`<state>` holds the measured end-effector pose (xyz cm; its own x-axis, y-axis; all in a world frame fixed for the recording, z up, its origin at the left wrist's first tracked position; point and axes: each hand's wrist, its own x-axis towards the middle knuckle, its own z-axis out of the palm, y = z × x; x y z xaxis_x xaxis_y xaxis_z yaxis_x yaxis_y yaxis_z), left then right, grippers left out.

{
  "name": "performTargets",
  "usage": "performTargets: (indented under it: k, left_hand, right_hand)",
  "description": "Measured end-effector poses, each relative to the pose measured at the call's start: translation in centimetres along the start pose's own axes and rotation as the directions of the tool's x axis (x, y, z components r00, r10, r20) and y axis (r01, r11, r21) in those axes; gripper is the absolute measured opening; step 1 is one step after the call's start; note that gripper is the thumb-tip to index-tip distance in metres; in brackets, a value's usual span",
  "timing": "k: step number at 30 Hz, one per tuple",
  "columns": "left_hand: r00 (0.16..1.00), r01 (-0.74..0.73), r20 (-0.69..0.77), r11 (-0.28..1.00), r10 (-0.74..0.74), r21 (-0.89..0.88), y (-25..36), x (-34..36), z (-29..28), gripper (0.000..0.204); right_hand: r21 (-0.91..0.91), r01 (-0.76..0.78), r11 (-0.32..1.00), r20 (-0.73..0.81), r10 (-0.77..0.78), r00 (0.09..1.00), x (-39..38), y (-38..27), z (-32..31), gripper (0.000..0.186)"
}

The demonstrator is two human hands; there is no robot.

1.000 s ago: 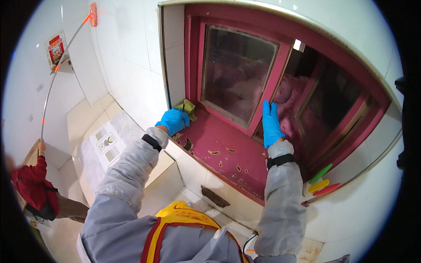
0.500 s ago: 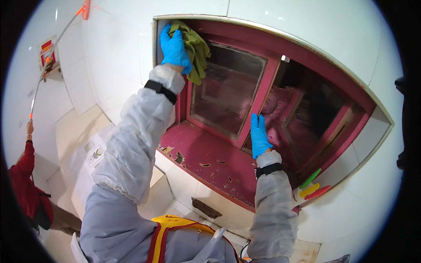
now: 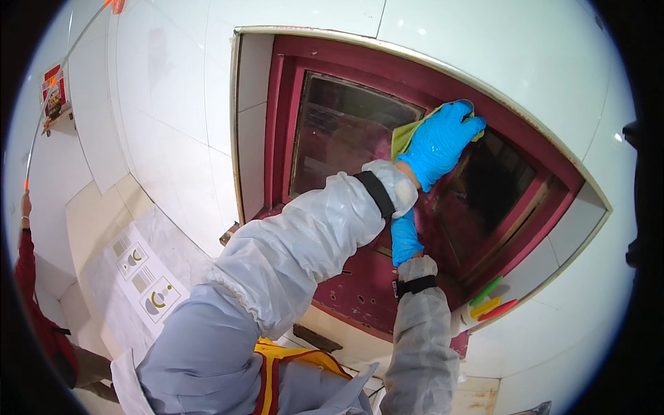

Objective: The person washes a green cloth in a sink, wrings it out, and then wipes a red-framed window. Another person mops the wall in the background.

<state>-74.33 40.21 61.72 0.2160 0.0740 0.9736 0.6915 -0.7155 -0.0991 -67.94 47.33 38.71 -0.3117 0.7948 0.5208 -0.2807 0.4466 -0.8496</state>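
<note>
In a blue glove, my left hand (image 3: 443,144) presses a folded green cloth (image 3: 404,137) against the upper part of the dark red window frame (image 3: 387,59), near the middle upright. The cloth shows at both sides of the hand; the rest is hidden under the palm. Below it, my right hand (image 3: 406,241), also gloved in blue, rests against the middle upright with its fingers stretched upward. My left wrist covers its fingertips. A left glass pane (image 3: 339,117) and a dark right pane (image 3: 501,183) sit in the frame.
The red sill (image 3: 353,290) has chipped paint. Green, yellow and red handled tools (image 3: 487,304) stand in a holder at the recess's right end. At left, a printed sheet (image 3: 149,280) lies on a pale surface, and a person in a red sleeve (image 3: 28,290) holds a long pole (image 3: 34,142).
My left hand has carried the cloth from the frame's upper left corner rightward to the middle upright. The left forearm now crosses in front of my right hand. The view has shifted slightly.
</note>
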Motion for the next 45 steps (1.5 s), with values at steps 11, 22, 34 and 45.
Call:
performTargets:
  k: [11, 22, 34, 45]
  left_hand:
    - [0.794, 0.534, -0.345, 0.845, -0.501, 0.003, -12.0, -7.3, -14.8, 0.02]
    - [0.588, -0.054, -0.63, 0.752, -0.507, -0.657, -3.8, -0.4, -13.6, 0.034]
    - [0.989, -0.076, 0.125, 0.995, 0.083, -0.06, -5.5, -1.4, -11.7, 0.03]
    - [0.962, -0.264, 0.26, 0.527, 0.082, 0.808, -7.9, -3.6, -13.4, 0.019]
  right_hand:
    - [-0.295, -0.237, 0.926, -0.009, 0.245, 0.969, -0.8, -1.8, -0.3, 0.074]
    - [-0.294, -0.166, 0.941, -0.109, 0.14, 0.984, -0.9, -1.6, -0.1, 0.06]
    - [-0.3, -0.19, 0.935, -0.069, 0.177, 0.982, -1.9, -3.8, 0.1, 0.063]
    - [-0.337, -0.117, 0.934, -0.097, 0.089, 0.991, -1.2, -2.7, 0.7, 0.057]
